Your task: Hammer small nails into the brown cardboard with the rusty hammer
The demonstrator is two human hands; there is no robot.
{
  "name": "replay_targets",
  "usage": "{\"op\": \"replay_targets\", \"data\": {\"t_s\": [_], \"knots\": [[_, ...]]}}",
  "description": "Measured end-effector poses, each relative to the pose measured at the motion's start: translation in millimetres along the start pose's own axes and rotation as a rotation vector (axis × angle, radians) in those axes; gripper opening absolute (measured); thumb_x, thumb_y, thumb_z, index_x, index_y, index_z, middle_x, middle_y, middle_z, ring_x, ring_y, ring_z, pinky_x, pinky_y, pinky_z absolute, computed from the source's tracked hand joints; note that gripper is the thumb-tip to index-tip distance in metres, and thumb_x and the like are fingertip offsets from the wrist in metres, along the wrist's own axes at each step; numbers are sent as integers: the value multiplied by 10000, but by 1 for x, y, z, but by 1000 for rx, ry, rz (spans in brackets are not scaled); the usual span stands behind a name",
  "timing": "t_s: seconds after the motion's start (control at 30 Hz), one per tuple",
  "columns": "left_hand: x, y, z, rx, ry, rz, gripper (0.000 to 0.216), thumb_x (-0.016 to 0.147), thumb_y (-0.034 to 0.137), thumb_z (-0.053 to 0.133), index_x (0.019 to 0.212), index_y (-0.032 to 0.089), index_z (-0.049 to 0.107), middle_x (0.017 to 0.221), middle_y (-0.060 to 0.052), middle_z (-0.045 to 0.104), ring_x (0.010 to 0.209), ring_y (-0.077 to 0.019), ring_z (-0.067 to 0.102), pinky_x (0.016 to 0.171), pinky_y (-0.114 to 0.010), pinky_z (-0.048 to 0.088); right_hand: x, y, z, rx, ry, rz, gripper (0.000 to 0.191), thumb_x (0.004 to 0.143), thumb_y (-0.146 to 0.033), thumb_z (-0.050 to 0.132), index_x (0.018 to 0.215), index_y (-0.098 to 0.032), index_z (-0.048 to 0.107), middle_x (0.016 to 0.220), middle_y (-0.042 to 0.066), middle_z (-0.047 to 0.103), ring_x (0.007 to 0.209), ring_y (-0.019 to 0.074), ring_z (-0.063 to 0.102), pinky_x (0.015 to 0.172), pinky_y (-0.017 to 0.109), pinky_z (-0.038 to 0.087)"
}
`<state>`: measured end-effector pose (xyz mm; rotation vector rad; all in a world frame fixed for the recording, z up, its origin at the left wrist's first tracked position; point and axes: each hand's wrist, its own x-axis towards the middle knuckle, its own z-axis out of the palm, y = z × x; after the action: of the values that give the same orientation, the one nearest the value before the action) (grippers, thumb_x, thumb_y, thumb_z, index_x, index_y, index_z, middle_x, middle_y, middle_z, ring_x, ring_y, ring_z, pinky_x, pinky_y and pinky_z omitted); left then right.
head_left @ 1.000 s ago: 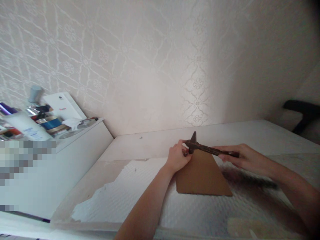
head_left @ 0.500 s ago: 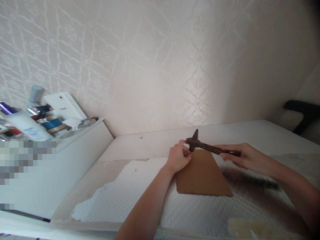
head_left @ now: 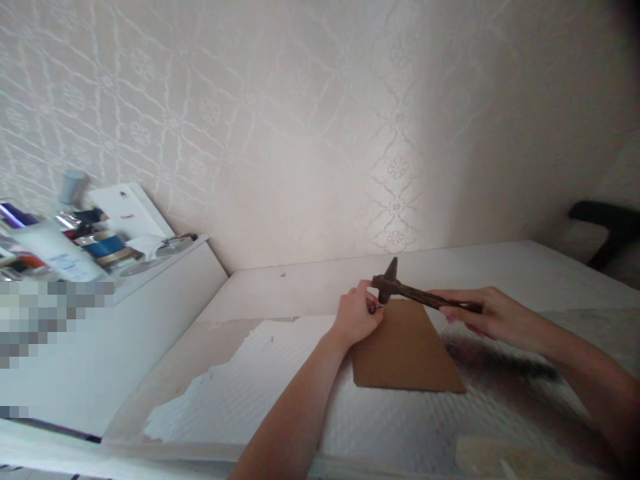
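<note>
The left fingers (head_left: 361,293) hid the far-left corner of the cardboard (head_left: 407,357), and the small dark thing (head_left: 372,307) by them was too small to identify. The right fingers (head_left: 463,313) partly covered the handle of the hammer (head_left: 413,295). Lettering on the white tube (head_left: 55,252) was blurred; the right edge cut off a black object (head_left: 607,217).

A flower-patterned wall (head_left: 300,147), brightest near the middle and shadowed toward the right, rose behind the worktop (head_left: 260,292) and a white cabinet (head_left: 145,333) at left.
</note>
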<state>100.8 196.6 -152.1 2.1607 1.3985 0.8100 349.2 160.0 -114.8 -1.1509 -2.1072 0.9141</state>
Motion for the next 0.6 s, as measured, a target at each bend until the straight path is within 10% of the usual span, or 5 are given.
{"op": "replay_targets", "data": {"t_s": [0.6], "knots": [[0,1,-1,49,-8,-5,341,717,172,590,1031,214,462,834,-3,662,872,-219,604,781,-350,465,0,0,2,0,-23,-17,467,872,-487,538,1267,-249,612,1280,55,612,1148,305,573,1008,422,419]]}}
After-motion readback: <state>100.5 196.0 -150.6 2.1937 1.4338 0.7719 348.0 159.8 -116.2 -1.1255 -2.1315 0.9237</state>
